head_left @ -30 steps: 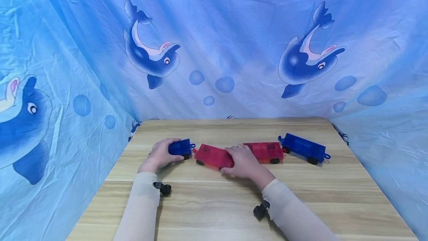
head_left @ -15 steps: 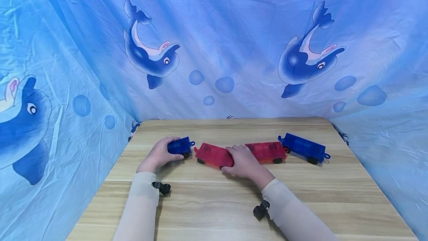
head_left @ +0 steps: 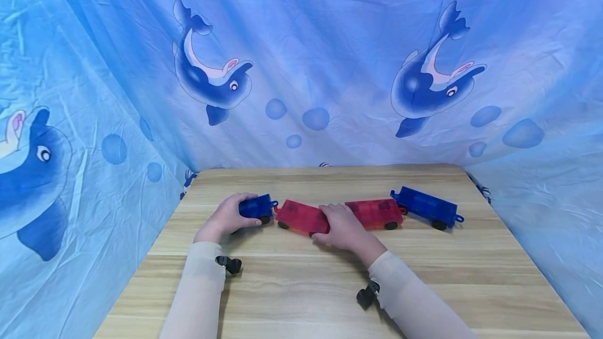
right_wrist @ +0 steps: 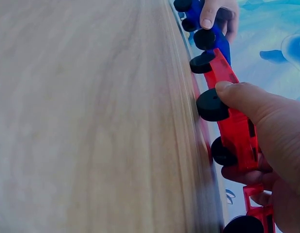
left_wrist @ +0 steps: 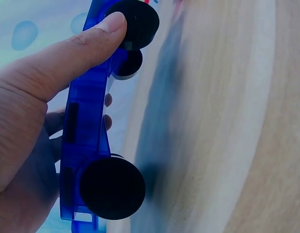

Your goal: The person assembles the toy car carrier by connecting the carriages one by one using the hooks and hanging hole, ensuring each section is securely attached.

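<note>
My left hand (head_left: 227,219) grips a blue toy train car (head_left: 255,206) from its left end. In the left wrist view the thumb lies against a black wheel (left_wrist: 133,24), and fingertips show behind the blue body. The ring on the car's right end overlaps the hook of a red train car (head_left: 298,215). My right hand (head_left: 345,228) holds that red car near its right end, which the hand partly hides. Its thumb presses by a wheel (right_wrist: 213,104) in the right wrist view. Just right of this hand stands a second red car (head_left: 377,214).
Another blue train car (head_left: 427,207) stands at the far right, angled, with its left end at the second red car's right end. All are on a wood-grain table (head_left: 292,286). A blue dolphin-print curtain (head_left: 301,67) rises behind the table and along its sides.
The left hand has shifted slightly right with the blue car, so the gap between its ring and the red car's hook has closed. The red cars have moved slightly; the far blue car stays put.
</note>
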Motion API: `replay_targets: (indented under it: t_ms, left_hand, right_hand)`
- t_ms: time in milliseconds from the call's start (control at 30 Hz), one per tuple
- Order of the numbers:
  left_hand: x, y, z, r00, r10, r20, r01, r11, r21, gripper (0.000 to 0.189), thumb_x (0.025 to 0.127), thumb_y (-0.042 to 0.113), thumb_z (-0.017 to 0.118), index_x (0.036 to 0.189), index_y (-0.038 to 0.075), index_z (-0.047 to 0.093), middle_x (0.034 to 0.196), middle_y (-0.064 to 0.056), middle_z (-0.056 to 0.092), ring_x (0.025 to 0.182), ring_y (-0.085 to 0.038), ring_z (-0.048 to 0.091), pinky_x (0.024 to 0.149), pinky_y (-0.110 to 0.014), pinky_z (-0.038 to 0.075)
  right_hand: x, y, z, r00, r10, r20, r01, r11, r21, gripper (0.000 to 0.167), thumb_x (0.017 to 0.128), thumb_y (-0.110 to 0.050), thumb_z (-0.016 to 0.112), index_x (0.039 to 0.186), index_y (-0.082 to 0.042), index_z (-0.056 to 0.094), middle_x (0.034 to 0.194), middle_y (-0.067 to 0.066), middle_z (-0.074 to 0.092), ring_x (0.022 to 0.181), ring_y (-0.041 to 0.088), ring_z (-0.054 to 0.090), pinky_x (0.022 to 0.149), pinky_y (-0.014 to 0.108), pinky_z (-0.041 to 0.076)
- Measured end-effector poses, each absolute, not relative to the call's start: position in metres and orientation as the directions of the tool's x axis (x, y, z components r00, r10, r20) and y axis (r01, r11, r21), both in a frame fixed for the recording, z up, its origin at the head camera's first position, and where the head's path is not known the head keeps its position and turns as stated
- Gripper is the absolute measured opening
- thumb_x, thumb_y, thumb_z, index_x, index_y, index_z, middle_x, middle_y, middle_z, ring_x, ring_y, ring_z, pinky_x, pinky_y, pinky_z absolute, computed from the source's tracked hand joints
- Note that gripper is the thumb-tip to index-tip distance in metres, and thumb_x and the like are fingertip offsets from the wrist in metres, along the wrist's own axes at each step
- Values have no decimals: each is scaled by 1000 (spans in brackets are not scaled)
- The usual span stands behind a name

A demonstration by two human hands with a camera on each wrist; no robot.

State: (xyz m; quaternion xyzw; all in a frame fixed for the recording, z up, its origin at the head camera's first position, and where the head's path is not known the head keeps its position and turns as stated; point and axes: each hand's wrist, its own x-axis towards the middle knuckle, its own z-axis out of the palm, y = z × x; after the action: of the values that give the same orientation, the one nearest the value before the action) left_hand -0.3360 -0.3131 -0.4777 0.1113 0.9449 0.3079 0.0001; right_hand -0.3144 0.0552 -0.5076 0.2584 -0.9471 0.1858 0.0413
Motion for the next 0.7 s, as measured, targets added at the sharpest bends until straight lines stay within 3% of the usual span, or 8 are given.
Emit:
replay_targets:
  t_ms: [700]
  left_hand:
    - [-335,-312,-479,-973,224,57,215,786,580,86,73,37,98,148,20,60,151,-13,55,136,-43,52,109,-64,43]
  right_hand:
    - [-315,56,-508,-861,-473,187,-508,791,-341,89,83,-62,80,148,-6,57,140,10,64,133,31,55,119,50,34]
